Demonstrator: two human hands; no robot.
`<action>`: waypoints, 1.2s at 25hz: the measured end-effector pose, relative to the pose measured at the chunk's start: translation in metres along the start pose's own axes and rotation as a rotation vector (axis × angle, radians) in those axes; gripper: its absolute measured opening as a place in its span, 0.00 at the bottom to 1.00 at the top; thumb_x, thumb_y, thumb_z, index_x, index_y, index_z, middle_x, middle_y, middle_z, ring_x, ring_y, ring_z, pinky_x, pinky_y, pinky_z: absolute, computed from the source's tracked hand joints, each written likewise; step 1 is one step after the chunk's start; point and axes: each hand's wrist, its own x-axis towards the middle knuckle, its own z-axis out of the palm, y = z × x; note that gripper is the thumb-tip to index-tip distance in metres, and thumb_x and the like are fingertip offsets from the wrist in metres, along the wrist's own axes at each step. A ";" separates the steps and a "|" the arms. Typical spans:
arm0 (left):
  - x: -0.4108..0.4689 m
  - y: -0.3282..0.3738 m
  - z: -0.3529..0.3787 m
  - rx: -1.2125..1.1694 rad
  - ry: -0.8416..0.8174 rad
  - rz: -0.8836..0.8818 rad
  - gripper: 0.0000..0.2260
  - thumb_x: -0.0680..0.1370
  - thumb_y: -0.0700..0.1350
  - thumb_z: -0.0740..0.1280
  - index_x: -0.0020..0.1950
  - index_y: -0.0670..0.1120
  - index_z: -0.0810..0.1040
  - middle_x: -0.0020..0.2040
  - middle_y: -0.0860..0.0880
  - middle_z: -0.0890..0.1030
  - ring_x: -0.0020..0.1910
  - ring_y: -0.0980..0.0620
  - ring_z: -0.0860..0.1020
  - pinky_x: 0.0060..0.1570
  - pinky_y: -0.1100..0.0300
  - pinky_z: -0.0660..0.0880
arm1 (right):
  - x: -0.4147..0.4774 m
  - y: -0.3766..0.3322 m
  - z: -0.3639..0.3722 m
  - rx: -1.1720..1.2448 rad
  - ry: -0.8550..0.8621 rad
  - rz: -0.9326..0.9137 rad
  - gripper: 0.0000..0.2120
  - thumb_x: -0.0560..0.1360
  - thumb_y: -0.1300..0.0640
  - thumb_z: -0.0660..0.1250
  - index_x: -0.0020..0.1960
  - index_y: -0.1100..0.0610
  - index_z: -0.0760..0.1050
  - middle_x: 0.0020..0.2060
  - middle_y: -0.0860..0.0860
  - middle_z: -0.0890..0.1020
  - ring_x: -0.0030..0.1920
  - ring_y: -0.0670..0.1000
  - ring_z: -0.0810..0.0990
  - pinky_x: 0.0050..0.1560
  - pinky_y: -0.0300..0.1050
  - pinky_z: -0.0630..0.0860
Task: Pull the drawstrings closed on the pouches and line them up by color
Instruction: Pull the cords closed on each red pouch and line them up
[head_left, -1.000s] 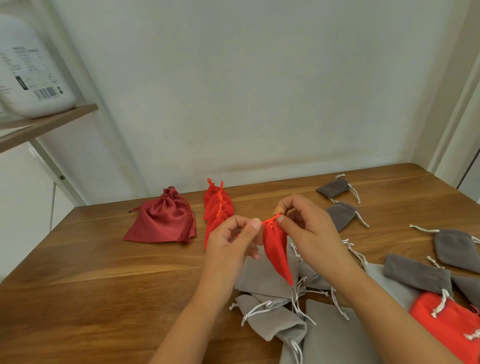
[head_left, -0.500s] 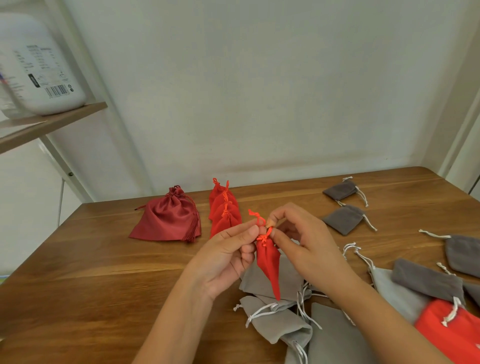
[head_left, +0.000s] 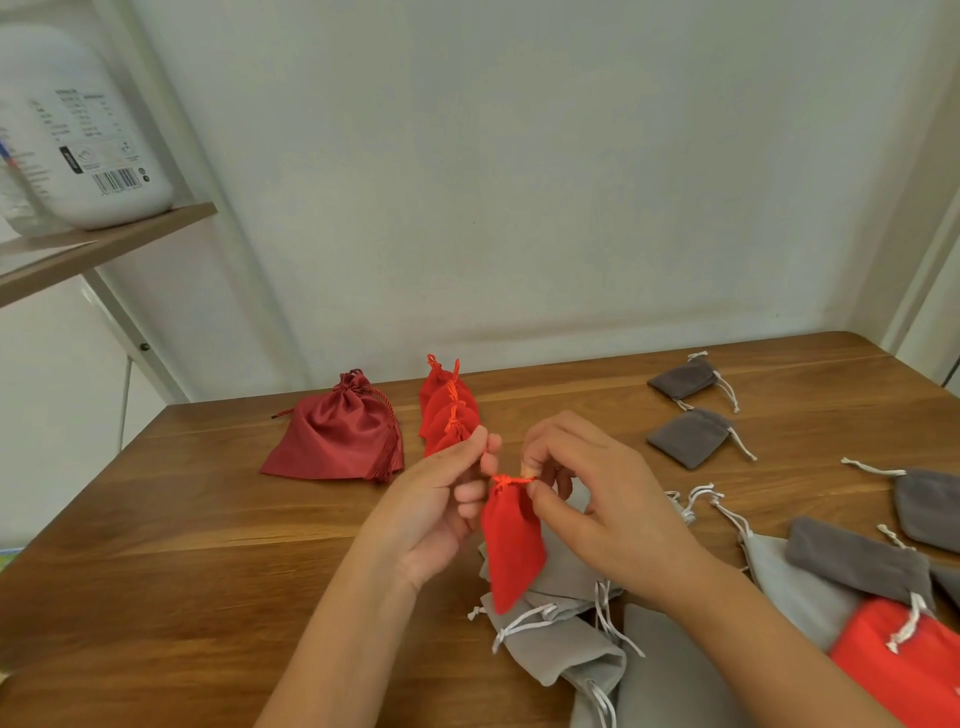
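The drawstring of a red pouch is pinched by the left hand at nine o'clock, the right hand at three.

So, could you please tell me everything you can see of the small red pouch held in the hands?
The small red pouch is a plain, matte fabric bag with an orange-red drawstring at its neck, which is gathered nearly shut. It hangs in the air, neck up, tapering to a point below, over a heap of light grey pouches on the wooden table. The left hand holds one side of the neck; the right hand pinches the cord on the other.
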 end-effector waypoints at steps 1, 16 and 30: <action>0.000 0.001 -0.002 0.136 0.012 0.030 0.08 0.72 0.45 0.66 0.43 0.41 0.80 0.28 0.52 0.73 0.21 0.60 0.63 0.21 0.70 0.61 | -0.001 0.000 0.001 -0.003 -0.005 0.000 0.01 0.72 0.61 0.64 0.43 0.56 0.73 0.44 0.45 0.75 0.41 0.45 0.74 0.40 0.35 0.71; -0.008 0.010 -0.013 0.566 -0.066 -0.050 0.04 0.64 0.43 0.73 0.36 0.43 0.84 0.31 0.48 0.81 0.26 0.59 0.75 0.24 0.70 0.68 | -0.002 0.004 0.006 -0.008 0.002 0.098 0.04 0.71 0.60 0.67 0.44 0.54 0.79 0.41 0.42 0.81 0.41 0.43 0.78 0.43 0.39 0.75; -0.003 0.004 -0.017 0.482 -0.135 -0.054 0.05 0.67 0.46 0.71 0.38 0.46 0.77 0.35 0.52 0.78 0.28 0.61 0.65 0.21 0.71 0.58 | -0.003 0.003 0.007 -0.022 0.047 0.055 0.07 0.71 0.61 0.68 0.45 0.51 0.74 0.50 0.41 0.83 0.34 0.37 0.74 0.36 0.28 0.69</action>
